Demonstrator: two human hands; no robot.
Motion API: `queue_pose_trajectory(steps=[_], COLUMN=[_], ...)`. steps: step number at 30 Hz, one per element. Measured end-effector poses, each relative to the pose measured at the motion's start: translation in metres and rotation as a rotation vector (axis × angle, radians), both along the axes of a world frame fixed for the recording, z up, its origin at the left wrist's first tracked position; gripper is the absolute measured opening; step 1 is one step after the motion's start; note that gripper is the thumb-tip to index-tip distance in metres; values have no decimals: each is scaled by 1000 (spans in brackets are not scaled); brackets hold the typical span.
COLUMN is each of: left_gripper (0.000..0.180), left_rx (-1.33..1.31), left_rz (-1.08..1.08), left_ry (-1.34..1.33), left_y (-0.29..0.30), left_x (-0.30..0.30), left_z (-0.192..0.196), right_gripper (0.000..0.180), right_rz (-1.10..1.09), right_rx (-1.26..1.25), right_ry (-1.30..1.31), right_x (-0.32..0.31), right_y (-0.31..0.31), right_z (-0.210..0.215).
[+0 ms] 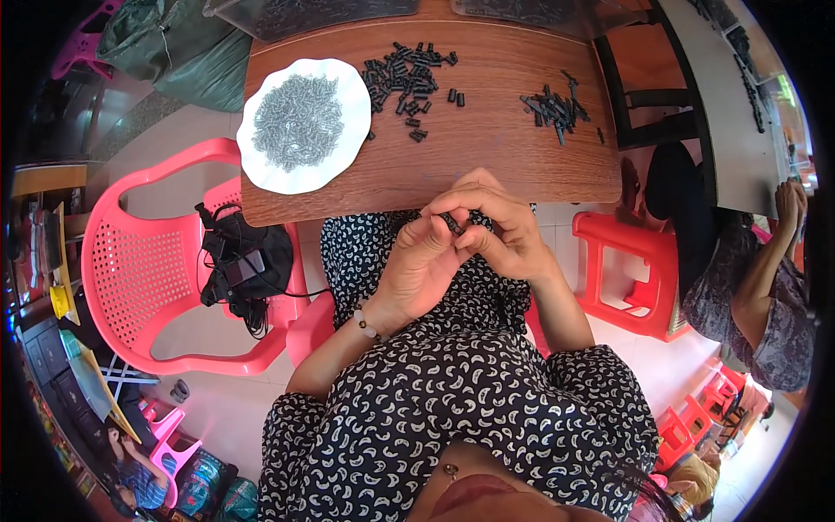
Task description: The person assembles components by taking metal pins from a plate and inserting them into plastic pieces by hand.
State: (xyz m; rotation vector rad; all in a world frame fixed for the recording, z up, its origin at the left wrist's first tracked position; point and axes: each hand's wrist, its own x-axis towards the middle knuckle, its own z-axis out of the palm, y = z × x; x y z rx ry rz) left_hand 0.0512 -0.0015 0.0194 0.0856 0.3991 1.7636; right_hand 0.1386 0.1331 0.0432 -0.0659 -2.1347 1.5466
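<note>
left hand and right hand are pinching a black piece between them, long axis seemingly slanting down-right

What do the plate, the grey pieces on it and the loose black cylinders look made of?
White plate: smooth, bright, scalloped rim; plastic or glazed ceramic, can't tell.
Grey pieces: likely metal, from the silvery glints; too small to be sure.
Black cylinders: probably moulded plastic; uniform black, faint sheen.
</note>
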Motion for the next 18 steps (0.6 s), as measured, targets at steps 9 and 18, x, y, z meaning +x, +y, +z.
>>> queue_pose_trajectory(steps=[9, 18], left_gripper=[23, 24], left_rx=[-11, -21], left_rz=[2, -47], left_ry=[-13, 74], left_y=[-1, 1], left_x=[4, -1], left_z=[-3, 3], right_gripper=[30, 34], right_rz=[-53, -103], right_rx=[-26, -53], right_ry=[18, -20], right_x=[3, 6], right_y=[-6, -12], right_z=[1, -5])
